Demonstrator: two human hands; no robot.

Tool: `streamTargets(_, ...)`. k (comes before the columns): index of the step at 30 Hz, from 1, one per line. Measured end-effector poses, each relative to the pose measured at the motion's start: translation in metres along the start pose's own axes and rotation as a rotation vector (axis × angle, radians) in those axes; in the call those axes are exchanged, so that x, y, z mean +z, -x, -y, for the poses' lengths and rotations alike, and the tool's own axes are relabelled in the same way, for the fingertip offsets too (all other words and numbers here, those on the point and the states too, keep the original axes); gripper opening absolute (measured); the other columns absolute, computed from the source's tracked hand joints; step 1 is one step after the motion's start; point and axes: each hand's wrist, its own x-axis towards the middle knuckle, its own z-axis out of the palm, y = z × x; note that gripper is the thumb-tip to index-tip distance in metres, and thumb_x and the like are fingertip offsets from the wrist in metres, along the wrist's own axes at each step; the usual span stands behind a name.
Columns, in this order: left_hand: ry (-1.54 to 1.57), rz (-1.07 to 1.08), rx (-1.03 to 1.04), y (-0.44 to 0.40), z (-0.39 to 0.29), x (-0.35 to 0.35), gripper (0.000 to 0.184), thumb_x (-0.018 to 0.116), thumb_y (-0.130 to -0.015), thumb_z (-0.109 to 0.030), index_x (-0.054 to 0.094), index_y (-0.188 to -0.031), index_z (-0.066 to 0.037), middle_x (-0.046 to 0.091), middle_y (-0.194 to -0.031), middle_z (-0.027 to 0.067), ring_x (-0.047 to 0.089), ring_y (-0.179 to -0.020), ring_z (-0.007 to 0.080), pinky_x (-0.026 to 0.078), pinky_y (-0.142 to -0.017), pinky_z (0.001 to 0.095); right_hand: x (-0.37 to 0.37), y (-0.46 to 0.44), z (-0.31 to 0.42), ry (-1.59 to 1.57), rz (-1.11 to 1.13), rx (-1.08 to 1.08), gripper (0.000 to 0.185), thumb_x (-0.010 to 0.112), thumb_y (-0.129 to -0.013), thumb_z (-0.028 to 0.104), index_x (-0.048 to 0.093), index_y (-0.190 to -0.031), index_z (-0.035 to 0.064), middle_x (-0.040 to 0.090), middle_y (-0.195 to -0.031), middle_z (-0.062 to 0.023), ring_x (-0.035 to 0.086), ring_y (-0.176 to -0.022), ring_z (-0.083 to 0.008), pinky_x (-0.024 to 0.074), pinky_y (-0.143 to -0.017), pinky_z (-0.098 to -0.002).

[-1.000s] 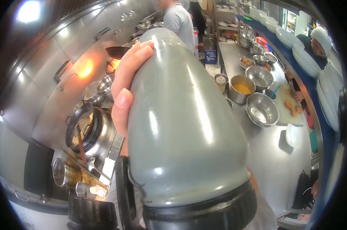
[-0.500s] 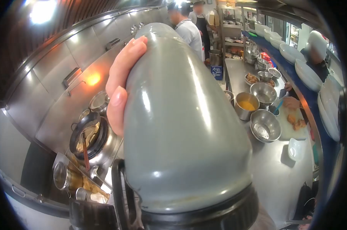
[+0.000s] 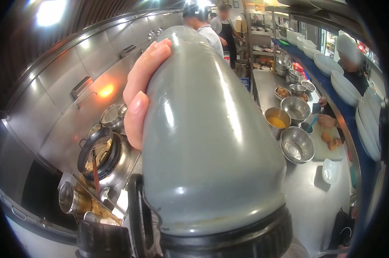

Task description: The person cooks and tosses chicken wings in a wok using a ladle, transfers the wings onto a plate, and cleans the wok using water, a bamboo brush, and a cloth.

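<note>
Two fingers (image 3: pixel 135 124) of mine curled on side of big grey bottle (image 3: pixel 211 142), can't tell which hand. Other hand hidden, so no clue if it's open or holding anything. Bottle's already up and tilted right in front of me, black collar (image 3: pixel 228 241) nearest. Lifting's done, can't tell what's left. Wok (image 3: pixel 83 148) off left, food in it.

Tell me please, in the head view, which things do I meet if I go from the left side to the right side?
Dark wok → curled fingers → grey bottle → cutting board with food pieces → stacked white dishes.
</note>
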Motion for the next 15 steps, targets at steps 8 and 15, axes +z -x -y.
streamTargets(8, -0.026, -0.008, 0.000, -0.0022, -0.0009, -0.0032, 0.050, 0.071, -0.070, -0.014, 0.050, -0.113, 0.001, 0.058, -0.105, 0.0134, 0.057, -0.098, 0.0217, 0.047, -0.086, 0.0335, 0.0019, 0.0004, 0.0007, -0.017, -0.007, 0.003, 0.012, 0.060, -0.074, 0.007, 0.065, -0.084, 0.0019, 0.062, -0.072, -0.0139, 0.060, -0.061, -0.0266, 0.0489, -0.058, -0.0356)
streamTargets(15, -0.050, -0.017, 0.002, -0.0042, -0.0016, -0.0065, 0.052, 0.072, -0.069, -0.014, 0.050, -0.113, 0.001, 0.059, -0.104, 0.0131, 0.057, -0.097, 0.0212, 0.047, -0.086, 0.0332, 0.0054, 0.0006, -0.0034, 0.010, -0.012, -0.017, 0.011, 0.060, -0.074, 0.006, 0.064, -0.083, 0.0025, 0.062, -0.073, -0.0138, 0.061, -0.061, -0.0269, 0.0491, -0.058, -0.0359)
